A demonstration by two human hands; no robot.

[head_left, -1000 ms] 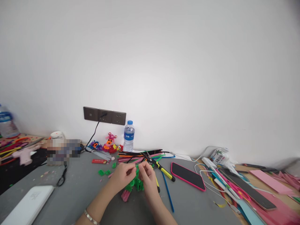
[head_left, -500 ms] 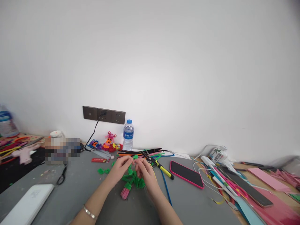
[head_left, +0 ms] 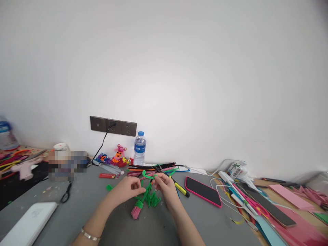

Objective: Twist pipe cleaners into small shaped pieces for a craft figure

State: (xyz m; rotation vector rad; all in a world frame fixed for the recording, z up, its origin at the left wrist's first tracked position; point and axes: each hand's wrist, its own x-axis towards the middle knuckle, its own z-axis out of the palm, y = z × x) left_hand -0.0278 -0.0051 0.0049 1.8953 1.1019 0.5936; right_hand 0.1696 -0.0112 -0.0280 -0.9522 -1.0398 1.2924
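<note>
My left hand (head_left: 127, 189) and my right hand (head_left: 167, 186) are close together over the grey table (head_left: 84, 212), both pinching a green pipe-cleaner craft (head_left: 149, 197). A curved green strand (head_left: 147, 175) arches between the fingertips. A pink tassel end (head_left: 135, 212) of the craft rests on the table below my left hand. Small green pieces (head_left: 110, 187) lie just left of my left hand.
A pile of coloured pipe cleaners (head_left: 153, 168), yellow-handled pliers (head_left: 179, 188), a water bottle (head_left: 139, 148) and small figures (head_left: 118, 158) lie behind. A pink-cased phone (head_left: 203, 191), cables and paper sit right. Scissors (head_left: 66, 194) and a white box (head_left: 28, 223) lie left.
Both hands rose a little off the table and drew slightly apart, pulling a curved green strand up between them. The view shifted slightly.
</note>
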